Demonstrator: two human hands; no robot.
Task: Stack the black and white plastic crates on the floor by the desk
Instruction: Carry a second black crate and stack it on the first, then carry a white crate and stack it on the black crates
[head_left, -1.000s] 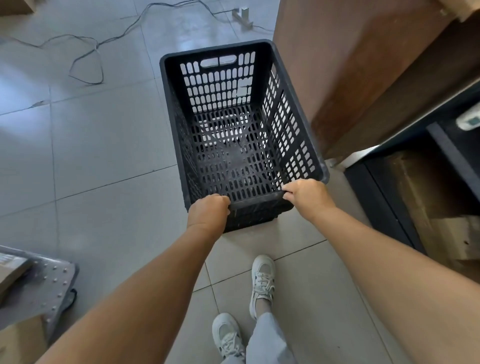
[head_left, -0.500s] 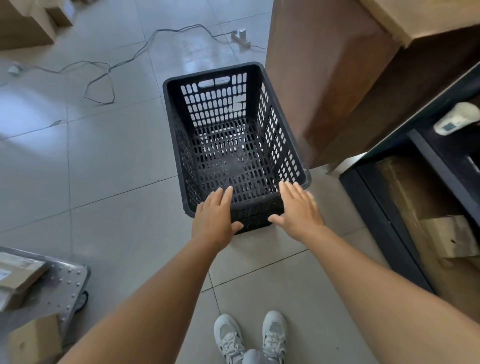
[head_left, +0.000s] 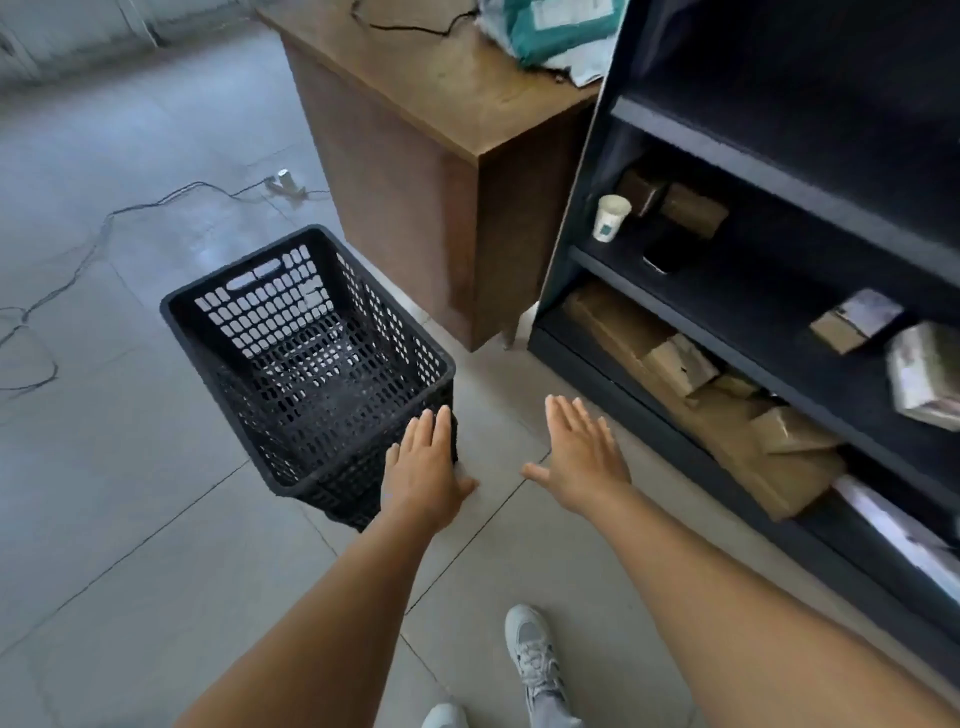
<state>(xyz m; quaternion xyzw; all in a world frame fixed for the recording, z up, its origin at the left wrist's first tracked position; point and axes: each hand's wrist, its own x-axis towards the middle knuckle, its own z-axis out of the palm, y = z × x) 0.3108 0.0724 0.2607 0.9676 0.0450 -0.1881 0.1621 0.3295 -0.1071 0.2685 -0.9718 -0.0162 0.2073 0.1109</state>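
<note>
Both hands hold nothing, fingers straight: the left hand (head_left: 423, 475) overlaps the near right corner of the black crate (head_left: 306, 358), contact unclear, the right hand (head_left: 579, 457) apart over the floor (head_left: 130, 519), the crate standing beside the desk (head_left: 415, 156).

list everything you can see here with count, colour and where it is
crate: 1, black, on the floor left of the desk
desk: 1, brown wood, top centre
shelving unit: 1, dark, right side
paper cup: 1, white, middle shelf
cardboard boxes: several, brown, on the shelves
plastic bag: 1, teal and white, on the desk
cable: 1, dark, across the floor at left
shoes: 2, white, bottom edge
left hand: 1, open, fingers straight, at the crate's near corner
right hand: 1, open, above bare floor
</note>
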